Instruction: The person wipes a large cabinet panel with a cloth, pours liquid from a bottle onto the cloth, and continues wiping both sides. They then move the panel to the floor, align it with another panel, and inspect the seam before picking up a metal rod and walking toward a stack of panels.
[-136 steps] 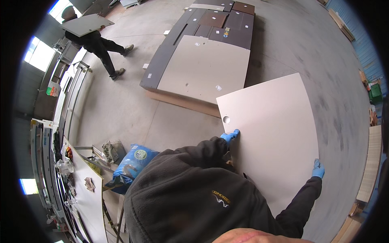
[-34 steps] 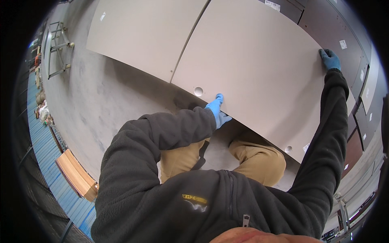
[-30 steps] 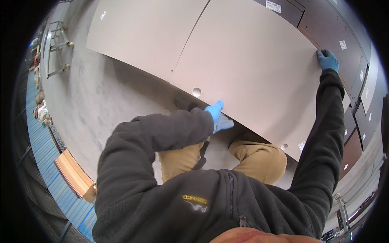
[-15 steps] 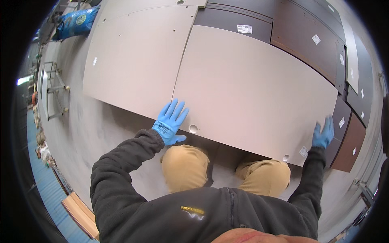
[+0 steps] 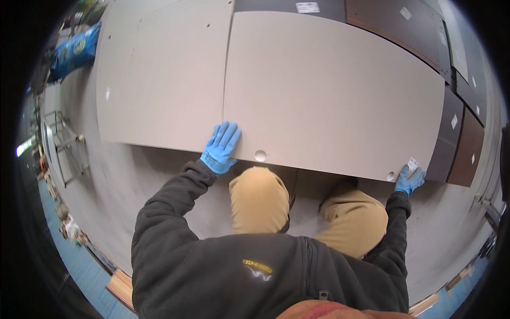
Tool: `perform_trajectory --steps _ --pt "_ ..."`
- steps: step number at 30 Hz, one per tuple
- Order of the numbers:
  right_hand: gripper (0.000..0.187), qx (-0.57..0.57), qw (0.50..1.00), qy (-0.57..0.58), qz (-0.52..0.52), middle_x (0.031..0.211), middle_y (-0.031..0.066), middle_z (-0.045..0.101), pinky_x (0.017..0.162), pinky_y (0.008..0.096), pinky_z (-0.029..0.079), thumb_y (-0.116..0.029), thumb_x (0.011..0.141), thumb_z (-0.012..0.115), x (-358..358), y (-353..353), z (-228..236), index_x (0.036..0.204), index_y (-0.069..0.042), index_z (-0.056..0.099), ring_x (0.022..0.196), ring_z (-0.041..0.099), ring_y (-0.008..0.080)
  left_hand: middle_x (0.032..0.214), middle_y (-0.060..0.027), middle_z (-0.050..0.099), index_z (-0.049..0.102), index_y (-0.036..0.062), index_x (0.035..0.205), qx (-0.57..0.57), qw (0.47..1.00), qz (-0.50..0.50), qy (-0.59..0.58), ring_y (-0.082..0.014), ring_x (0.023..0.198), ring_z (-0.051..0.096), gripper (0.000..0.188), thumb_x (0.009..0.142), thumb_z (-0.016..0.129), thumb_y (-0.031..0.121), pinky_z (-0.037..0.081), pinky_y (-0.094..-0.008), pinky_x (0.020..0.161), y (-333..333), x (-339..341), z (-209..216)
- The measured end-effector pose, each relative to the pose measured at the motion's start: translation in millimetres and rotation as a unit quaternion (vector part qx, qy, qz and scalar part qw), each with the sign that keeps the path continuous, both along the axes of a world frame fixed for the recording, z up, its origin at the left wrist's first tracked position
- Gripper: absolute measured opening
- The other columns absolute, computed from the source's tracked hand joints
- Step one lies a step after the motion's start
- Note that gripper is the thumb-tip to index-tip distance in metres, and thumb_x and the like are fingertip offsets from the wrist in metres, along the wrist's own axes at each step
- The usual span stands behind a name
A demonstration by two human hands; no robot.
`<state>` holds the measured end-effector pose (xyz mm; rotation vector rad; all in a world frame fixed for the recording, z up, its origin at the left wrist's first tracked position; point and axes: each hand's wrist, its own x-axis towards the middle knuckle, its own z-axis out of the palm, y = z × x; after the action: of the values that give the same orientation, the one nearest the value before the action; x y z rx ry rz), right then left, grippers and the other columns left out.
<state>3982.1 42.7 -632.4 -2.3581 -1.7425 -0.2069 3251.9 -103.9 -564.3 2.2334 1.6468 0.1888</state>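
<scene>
Two large light-beige panels lie side by side in front of me: a left panel (image 5: pixel 159 90) and a right panel (image 5: pixel 329 95). My left hand (image 5: pixel 219 149), in a blue glove, lies flat with stretched fingers at their front edges, by the seam. My gloved right hand (image 5: pixel 409 181) is at the right panel's front right corner, its fingers bent over the edge and up against a white label (image 5: pixel 413 164). The thumb and underside of that grip are hidden. Two round recesses, a left one (image 5: pixel 260 155) and a right one (image 5: pixel 390 175), sit along this panel's front edge.
Dark grey and brown panels (image 5: pixel 390 24) with labels lie beyond and to the right, including a brown one (image 5: pixel 467 149). A blue bag (image 5: pixel 77 50) is at the far left, above a metal-framed cart (image 5: pixel 64 143). My knees (image 5: pixel 260 199) are close to the panels' front edge.
My right hand has come from the right panel's right side to its front corner, fingers bending. The left hand stays by the seam, its fingers closer together. The view has shifted.
</scene>
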Motion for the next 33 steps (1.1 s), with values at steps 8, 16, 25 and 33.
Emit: perform_trajectory --steps 8,16,25,33 --pt "0.064 -0.031 0.996 -0.079 0.035 0.151 0.0262 0.050 0.108 0.0598 0.042 -0.054 0.100 0.061 -9.1 5.1 7.8 0.140 -0.004 0.055 0.136 0.047 0.0469 0.165 -0.0232 0.040 0.041 0.0009 0.160 0.155 0.955 0.249 0.048 -0.0439 0.153 0.037 0.098 0.080 0.081 0.040 0.028 -0.0550 0.126 -79.5 -19.5 -26.1" --pt "0.067 0.034 0.782 0.086 0.616 0.158 0.0284 0.047 0.117 0.0577 0.040 -0.048 0.100 0.068 -247.9 90.5 97.5 0.147 -0.001 0.054 0.145 0.047 0.0483 0.161 -0.0173 0.049 0.049 0.0026 0.156 0.221 0.954 0.183 0.089 -0.0359 0.149 0.046 0.067 0.104 0.058 0.045 0.034 -0.0484 0.124 -79.2 -31.6 -38.1" --pt "0.090 -0.147 0.678 0.004 0.721 0.170 0.0264 0.029 0.126 0.0675 0.013 -0.053 0.078 0.077 -446.9 -55.5 73.5 0.151 -0.007 0.050 0.158 0.021 0.0501 0.166 -0.0154 0.041 0.044 0.0058 0.159 0.144 0.973 0.171 0.051 -0.0327 0.155 0.037 0.090 0.086 0.073 0.049 0.024 -0.0484 0.130 -78.4 -28.8 -30.5" --pt "0.085 -0.132 0.625 0.099 0.763 0.163 0.0271 0.040 0.126 0.0615 0.024 -0.061 0.090 0.067 -421.4 -12.3 69.9 0.150 -0.003 0.050 0.152 0.035 0.0481 0.163 -0.0162 0.046 0.052 0.0120 0.156 0.187 0.968 0.159 0.059 -0.0431 0.151 0.041 0.074 0.094 0.065 0.050 0.027 -0.0576 0.125 -67.8 -16.3 -33.7"
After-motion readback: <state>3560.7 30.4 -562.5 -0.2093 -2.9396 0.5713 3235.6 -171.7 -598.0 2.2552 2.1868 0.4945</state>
